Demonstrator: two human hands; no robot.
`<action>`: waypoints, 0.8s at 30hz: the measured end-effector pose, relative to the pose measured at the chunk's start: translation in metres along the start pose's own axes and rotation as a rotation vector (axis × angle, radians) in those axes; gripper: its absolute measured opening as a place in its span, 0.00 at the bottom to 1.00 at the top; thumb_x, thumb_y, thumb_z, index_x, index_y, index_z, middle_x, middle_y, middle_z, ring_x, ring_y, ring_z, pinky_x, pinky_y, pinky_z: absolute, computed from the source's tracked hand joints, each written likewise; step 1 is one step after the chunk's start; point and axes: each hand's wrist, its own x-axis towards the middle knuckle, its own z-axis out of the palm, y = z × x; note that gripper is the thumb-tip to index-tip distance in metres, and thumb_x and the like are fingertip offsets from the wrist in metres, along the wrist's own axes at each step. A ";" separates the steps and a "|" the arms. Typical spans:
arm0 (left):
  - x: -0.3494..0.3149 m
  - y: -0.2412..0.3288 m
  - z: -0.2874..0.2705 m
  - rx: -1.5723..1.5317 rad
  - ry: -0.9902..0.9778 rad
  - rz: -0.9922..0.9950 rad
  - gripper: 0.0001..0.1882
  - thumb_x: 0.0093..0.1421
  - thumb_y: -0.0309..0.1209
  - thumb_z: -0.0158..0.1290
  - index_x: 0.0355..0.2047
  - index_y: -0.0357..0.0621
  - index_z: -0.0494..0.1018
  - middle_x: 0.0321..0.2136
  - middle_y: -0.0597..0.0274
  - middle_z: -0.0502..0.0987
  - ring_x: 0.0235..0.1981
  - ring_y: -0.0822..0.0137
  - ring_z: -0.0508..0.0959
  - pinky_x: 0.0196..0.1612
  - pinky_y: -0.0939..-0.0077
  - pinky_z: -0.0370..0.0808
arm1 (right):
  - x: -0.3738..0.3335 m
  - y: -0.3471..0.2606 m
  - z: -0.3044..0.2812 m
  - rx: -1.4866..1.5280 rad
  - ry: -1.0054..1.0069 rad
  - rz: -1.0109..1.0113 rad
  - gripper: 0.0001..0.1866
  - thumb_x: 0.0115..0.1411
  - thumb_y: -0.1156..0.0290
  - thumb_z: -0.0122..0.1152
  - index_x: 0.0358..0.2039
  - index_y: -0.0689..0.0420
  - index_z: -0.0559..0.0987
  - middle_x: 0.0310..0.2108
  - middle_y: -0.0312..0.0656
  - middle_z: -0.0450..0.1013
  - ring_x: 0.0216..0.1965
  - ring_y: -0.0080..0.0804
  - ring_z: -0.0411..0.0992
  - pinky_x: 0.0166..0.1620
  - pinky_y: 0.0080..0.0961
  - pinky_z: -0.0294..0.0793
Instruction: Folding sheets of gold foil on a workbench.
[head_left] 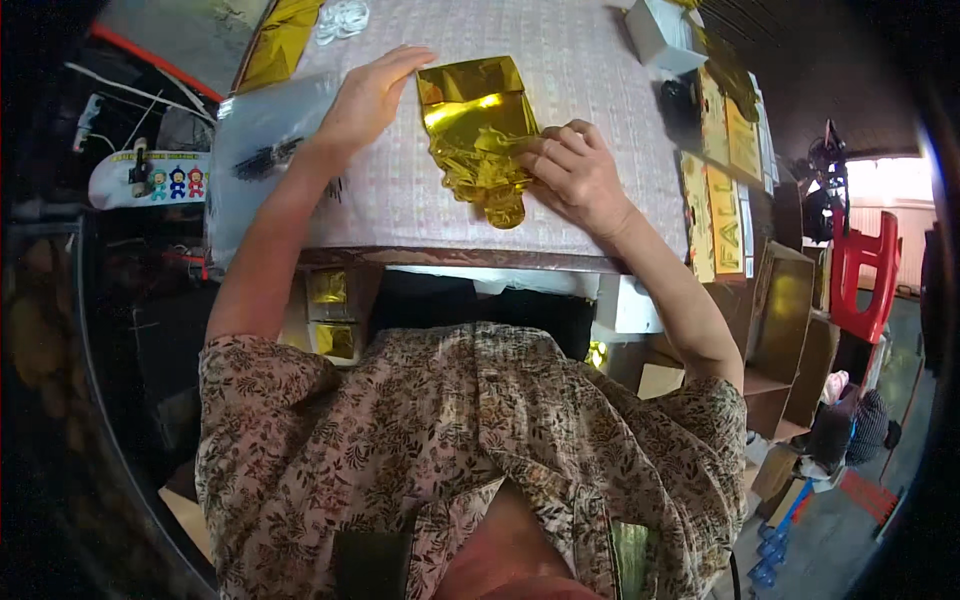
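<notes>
A shiny gold foil piece [480, 130], folded and crinkled, lies on a pale checked tablecloth [580, 60]. My left hand [368, 98] rests flat on the cloth at the foil's left edge, fingers stretched out toward its top corner. My right hand [575, 172] presses down on the foil's lower right part, fingers curled onto the crumpled gold. Both forearms reach up from my flower-patterned blouse.
Clear plastic bags [262, 150] lie at the table's left. More gold foil [280, 40] sits at the upper left, a white box [662, 35] at the upper right. Yellow packets [722, 200] line the right edge. Cardboard boxes [790, 330] and a red stool [862, 275] stand to the right.
</notes>
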 end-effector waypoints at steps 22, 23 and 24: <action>0.036 0.016 0.069 -0.043 -0.275 0.303 0.19 0.71 0.31 0.49 0.61 0.41 0.73 0.64 0.55 0.72 0.69 0.52 0.67 0.72 0.60 0.61 | -0.015 -0.008 0.022 -0.113 0.090 0.004 0.15 0.44 0.68 0.67 0.33 0.57 0.78 0.40 0.40 0.79 0.46 0.36 0.78 0.54 0.37 0.76; 0.036 0.017 0.070 -0.052 -0.249 0.309 0.18 0.71 0.31 0.50 0.59 0.41 0.75 0.62 0.54 0.74 0.67 0.51 0.69 0.71 0.59 0.63 | -0.016 -0.007 0.022 -0.105 0.091 0.013 0.15 0.43 0.68 0.67 0.33 0.57 0.78 0.39 0.39 0.78 0.45 0.36 0.77 0.54 0.37 0.76; 0.036 0.018 0.072 -0.060 -0.221 0.315 0.17 0.71 0.31 0.50 0.57 0.41 0.76 0.60 0.53 0.76 0.65 0.50 0.71 0.70 0.58 0.64 | -0.017 -0.007 0.021 -0.098 0.091 0.022 0.15 0.43 0.68 0.67 0.32 0.57 0.77 0.38 0.39 0.78 0.45 0.35 0.77 0.53 0.37 0.76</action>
